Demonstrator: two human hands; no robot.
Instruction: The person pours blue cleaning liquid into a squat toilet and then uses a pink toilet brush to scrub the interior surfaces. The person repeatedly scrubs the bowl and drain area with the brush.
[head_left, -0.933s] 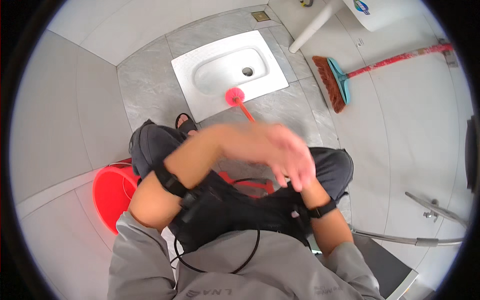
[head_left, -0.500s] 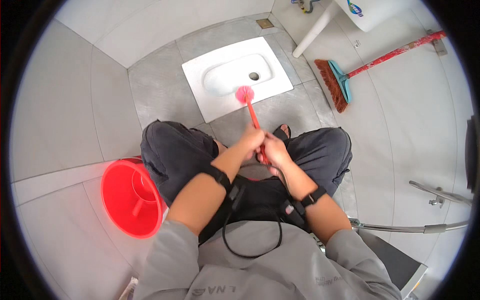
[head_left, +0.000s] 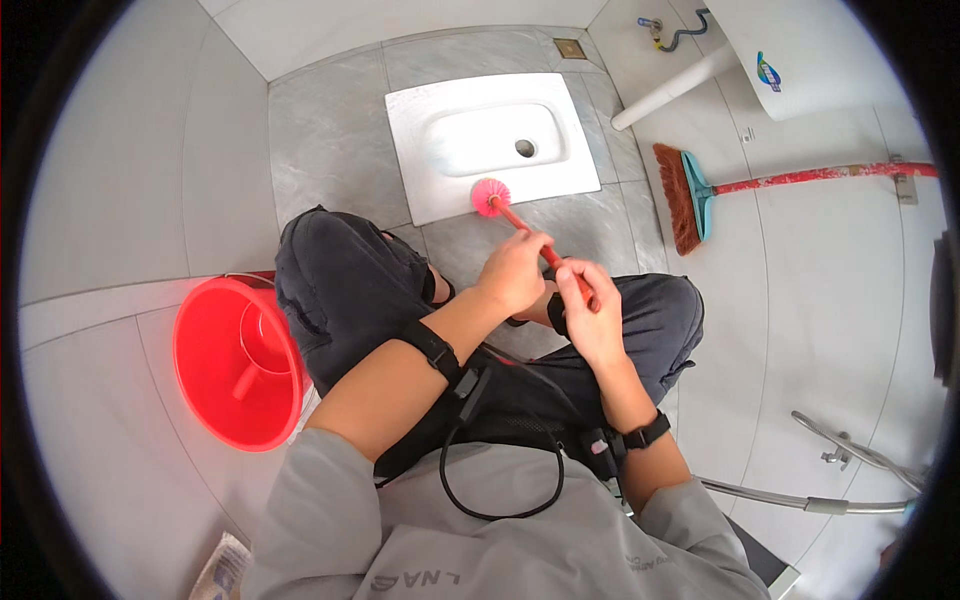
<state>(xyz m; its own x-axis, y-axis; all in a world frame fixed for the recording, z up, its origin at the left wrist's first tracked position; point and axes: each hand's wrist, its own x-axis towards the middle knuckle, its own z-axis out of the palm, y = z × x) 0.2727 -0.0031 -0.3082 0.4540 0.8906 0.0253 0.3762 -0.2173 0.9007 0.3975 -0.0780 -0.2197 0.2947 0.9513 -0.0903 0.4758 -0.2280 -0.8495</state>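
Note:
Both of my hands are closed around the red handle of a toilet brush (head_left: 490, 197) with a round pink bristle head. My left hand (head_left: 515, 272) grips farther up the handle, toward the bristles. Lower down, near the handle's end, is my right hand (head_left: 592, 312). The bristle head rests over the near rim of a white squat toilet (head_left: 425, 198), left of its drain hole. That toilet is set in the grey tiled floor in front of me.
A red bucket (head_left: 190, 400) with something red inside stands at my left. To the right, a red-handled broom (head_left: 697, 203) with brown bristles hangs by the wall. Beyond it are a white pipe (head_left: 672, 90) and a white basin (head_left: 835, 60). A metal hose (head_left: 760, 492) runs at lower right.
The bristle head has shifted slightly left relative to the toilet's near rim. My right hand has swung right, so the handle now slants more.

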